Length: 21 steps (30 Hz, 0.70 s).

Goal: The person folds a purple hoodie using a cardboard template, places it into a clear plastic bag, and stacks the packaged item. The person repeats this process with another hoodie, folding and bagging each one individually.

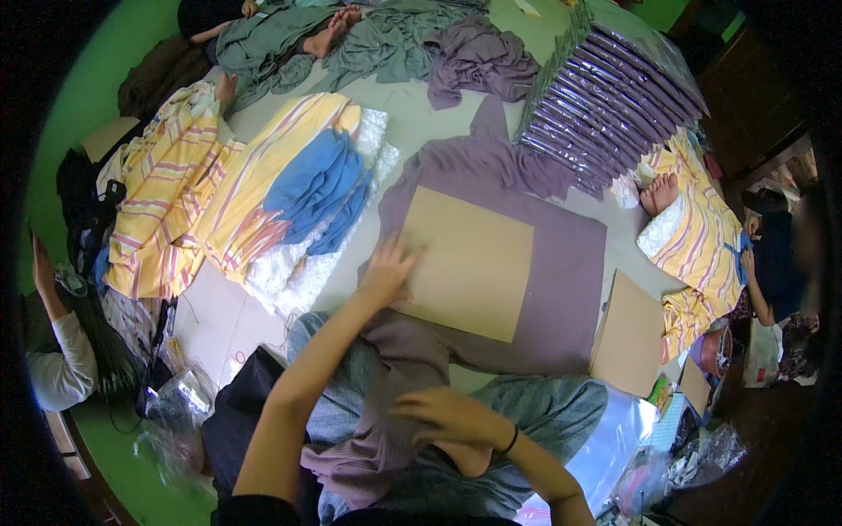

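A dusty purple garment is spread on the floor before me, its neck part toward the far side. On it lies a flat tan cardboard sheet. My left hand rests at the cardboard's left edge, fingers spread, touching the board and the cloth beside it. Ribbed purple fabric, part of the garment as far as I can see, drapes over my lap and is partly blurred. Above my lap, my right hand is slightly smeared by motion, its fingers apart and nothing seen in them.
Folded purple garments in clear bags form a tall stack at the far right. More cardboard leans near my right knee, beside clear plastic sheets. Yellow striped cloth lies to the left. Other people sit around with green and striped fabrics.
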{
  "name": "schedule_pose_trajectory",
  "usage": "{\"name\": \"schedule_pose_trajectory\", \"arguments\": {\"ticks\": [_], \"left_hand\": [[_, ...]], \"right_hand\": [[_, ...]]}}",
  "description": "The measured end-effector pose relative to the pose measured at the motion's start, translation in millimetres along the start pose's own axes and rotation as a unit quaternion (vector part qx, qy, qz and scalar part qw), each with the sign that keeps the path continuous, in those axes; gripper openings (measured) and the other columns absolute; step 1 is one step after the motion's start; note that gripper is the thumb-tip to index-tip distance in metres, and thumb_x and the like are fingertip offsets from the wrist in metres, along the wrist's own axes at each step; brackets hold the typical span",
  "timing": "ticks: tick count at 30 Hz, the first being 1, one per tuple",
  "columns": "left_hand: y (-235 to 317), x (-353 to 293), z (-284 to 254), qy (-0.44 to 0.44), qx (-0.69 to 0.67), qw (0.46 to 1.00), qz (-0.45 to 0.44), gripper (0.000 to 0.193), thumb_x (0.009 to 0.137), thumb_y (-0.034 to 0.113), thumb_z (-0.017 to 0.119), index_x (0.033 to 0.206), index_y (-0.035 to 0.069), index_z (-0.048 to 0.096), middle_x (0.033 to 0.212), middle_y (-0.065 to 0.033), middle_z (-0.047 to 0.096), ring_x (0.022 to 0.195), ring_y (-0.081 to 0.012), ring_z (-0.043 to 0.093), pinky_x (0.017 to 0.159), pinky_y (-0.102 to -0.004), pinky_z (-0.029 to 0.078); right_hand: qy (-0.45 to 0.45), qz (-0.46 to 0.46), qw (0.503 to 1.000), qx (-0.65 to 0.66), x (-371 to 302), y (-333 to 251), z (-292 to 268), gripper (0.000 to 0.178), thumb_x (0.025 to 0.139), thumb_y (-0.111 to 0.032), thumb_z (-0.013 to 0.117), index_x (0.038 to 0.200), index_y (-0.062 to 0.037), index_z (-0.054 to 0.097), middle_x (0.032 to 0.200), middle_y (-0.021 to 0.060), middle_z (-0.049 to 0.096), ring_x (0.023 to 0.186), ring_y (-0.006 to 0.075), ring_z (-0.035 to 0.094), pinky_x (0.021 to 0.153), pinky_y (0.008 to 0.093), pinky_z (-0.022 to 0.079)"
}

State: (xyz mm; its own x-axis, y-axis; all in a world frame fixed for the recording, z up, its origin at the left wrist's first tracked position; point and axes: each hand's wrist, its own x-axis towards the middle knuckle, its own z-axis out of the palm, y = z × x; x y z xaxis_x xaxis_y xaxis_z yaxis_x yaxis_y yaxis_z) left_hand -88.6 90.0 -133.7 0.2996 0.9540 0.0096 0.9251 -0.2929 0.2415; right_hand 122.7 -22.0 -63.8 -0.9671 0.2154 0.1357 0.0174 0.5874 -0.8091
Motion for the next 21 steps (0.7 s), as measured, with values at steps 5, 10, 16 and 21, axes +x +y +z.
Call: {"name": "schedule_pose_trajectory", "arguments": {"ticks": [5,10,16,21], "left_hand": [[11,34,0,-0.156,0.06,0.976,0.137,0.111,0.039,0.032,0.08,0.131,0.027,0.02,0.138,-0.0152,0.007,0.127,-0.035,0.006,0.099,-0.0546,0.01],[7,47,5,-0.241,0.04,0.963,0.116,0.111,0.037,0.033,0.081,0.13,0.033,0.021,0.139,-0.0128,0.001,0.127,-0.0347,0.003,0.098,-0.0548,0.015],[-23,49,59,-0.184,0.014,0.972,0.145,0.103,0.046,0.025,0.078,0.13,0.035,0.02,0.14,-0.0092,0.002,0.128,-0.03,0.005,0.098,-0.0517,0.017],[-45,61,90,-0.047,-0.24,0.954,0.174,0.071,0.068,0.016,0.063,0.129,0.021,0.027,0.134,-0.0141,0.021,0.124,-0.0296,0.019,0.098,-0.0408,0.023]], "right_hand": [[-0.118,0.009,0.967,-0.225,3,-35,28,0.044,0.074,-0.024,0.049,0.115,-0.0081,0.042,0.1,0.0093,0.048,0.087,0.0208,0.05,0.07,0.0304,0.043],[-0.081,-0.09,0.95,-0.288,-1,-44,0,0.04,0.071,-0.02,0.042,0.11,-0.01,0.044,0.088,-0.001,0.046,0.076,0.0119,0.046,0.065,0.0239,0.038],[-0.136,-0.107,0.981,-0.083,19,-37,-99,0.018,0.073,-0.017,0.05,0.087,-0.0066,0.053,0.083,0.0042,0.051,0.071,0.0181,0.05,0.062,0.0303,0.043],[0.515,0.128,0.786,0.317,61,86,-228,0.031,0.079,-0.019,0.05,0.103,0.0009,0.051,0.103,0.0181,0.053,0.095,0.0274,0.052,0.079,0.0331,0.042]]}}
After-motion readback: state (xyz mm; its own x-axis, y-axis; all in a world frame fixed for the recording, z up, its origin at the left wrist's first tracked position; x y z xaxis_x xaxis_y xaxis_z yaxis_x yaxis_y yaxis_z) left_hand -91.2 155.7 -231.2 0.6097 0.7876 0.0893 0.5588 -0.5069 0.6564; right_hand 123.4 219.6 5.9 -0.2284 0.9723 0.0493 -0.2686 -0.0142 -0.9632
